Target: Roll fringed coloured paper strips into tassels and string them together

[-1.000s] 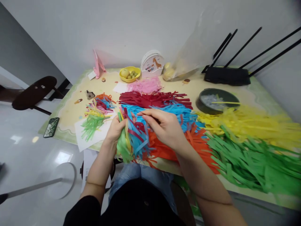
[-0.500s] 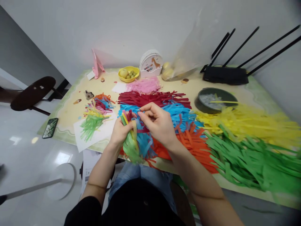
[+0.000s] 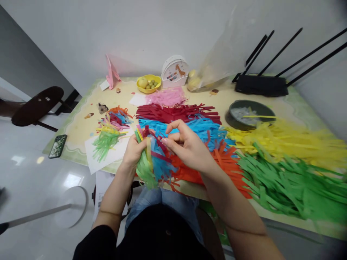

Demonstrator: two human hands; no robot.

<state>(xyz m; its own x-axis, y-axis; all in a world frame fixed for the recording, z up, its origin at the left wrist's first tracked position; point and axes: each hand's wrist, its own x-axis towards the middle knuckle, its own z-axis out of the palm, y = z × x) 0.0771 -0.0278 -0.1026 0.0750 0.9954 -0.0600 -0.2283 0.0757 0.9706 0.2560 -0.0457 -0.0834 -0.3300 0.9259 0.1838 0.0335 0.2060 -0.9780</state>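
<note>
My left hand (image 3: 133, 148) is closed around a bunch of thin paper strips (image 3: 148, 168), pinched near its top. Green, yellow, blue and dark red strips hang down from that grip, with a little pink at the top. Just to the right, my right hand (image 3: 187, 146) has its fingers curled, thumb tip against a dark red strip (image 3: 160, 143) of the bunch. Behind and beneath the hands lie piles of blue strips (image 3: 208, 131), dark red strips (image 3: 179, 113) and orange-red strips (image 3: 230, 171).
Yellow strips (image 3: 292, 144) and green strips (image 3: 292, 186) spread at the right. A dark round tin (image 3: 230, 117) holds clear bits. Finished-looking multicoloured tassels (image 3: 107, 141) lie on white paper at left, near a phone (image 3: 58, 146). A router (image 3: 261, 86) and fruit bowl (image 3: 149, 90) stand behind.
My right hand has drawn back slightly to the right from the bunch, and its fingers have loosened a little. My left hand has shifted slightly left with the bunch.
</note>
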